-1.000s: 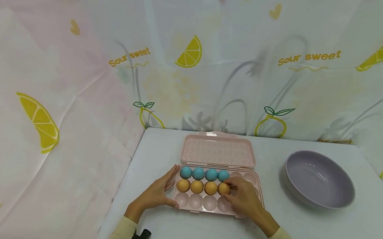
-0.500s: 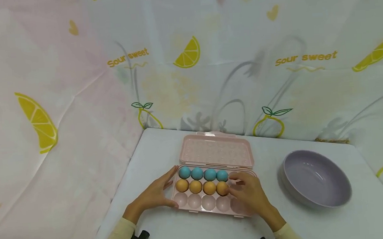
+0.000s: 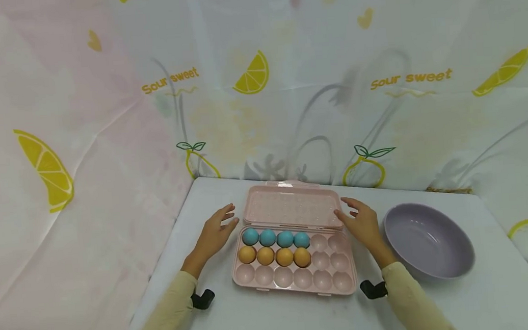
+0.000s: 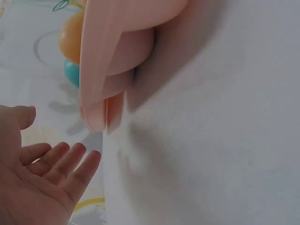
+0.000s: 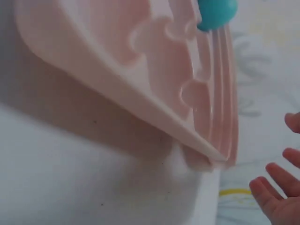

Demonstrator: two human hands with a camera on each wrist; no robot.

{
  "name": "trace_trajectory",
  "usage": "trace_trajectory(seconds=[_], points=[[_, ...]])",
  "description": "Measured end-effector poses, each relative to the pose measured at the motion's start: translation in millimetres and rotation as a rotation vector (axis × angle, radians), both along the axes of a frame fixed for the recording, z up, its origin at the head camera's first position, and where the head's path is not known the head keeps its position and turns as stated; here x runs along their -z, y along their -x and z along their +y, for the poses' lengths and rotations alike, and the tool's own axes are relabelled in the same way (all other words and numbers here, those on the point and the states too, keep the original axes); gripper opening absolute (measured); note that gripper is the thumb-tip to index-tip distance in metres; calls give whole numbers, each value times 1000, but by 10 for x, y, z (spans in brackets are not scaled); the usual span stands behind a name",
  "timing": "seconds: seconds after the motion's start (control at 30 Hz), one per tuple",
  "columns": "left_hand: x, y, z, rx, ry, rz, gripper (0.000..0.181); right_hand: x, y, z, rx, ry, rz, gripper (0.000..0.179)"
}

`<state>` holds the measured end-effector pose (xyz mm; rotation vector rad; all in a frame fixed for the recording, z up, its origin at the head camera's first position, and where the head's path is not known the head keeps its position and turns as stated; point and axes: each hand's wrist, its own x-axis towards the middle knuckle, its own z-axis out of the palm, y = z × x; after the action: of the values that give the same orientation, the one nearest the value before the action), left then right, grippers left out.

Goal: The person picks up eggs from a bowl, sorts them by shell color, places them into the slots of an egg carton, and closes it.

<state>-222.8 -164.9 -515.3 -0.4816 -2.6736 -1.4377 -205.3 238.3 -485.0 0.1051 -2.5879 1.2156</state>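
A pink egg box (image 3: 272,285) lies on the table with its lid (image 3: 292,204) folded back, away from me. Blue eggs (image 3: 267,238) sit in the left part of the far row, and orange eggs (image 3: 266,256) fill the left part of the middle row. The near row and the right-hand cups hold nothing. Left of the lid hinge hovers my left hand (image 3: 214,233), its fingers spread and apart from the box (image 4: 96,70). My right hand (image 3: 362,223) is at the lid's right edge, fingers extended and holding nothing; whether it touches the lid I cannot tell.
A purple bowl (image 3: 427,240) stands to the right, close beside my right forearm. The white table (image 3: 298,321) ends at a printed cloth backdrop (image 3: 307,121) behind and to the left.
My right hand has left the last orange egg in the middle row and moved right and away to the lid. My left hand has come off the box's left side and moved up.
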Motion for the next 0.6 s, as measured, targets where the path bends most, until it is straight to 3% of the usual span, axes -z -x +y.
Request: trace_trajectory(seconds=[0.13, 0.27, 0.4, 0.6], points=[[6, 197, 34, -54, 54, -86, 55, -1, 228, 77, 17, 32, -222, 61], [65, 387, 56, -77, 25, -182, 57, 9, 397, 106, 12, 200, -435, 69], [79, 531, 97, -86, -114, -301, 55, 25, 487, 129, 21, 390, -540, 67], [10, 689, 208, -93, -277, -466, 65, 36, 502, 123, 20, 520, -621, 59]])
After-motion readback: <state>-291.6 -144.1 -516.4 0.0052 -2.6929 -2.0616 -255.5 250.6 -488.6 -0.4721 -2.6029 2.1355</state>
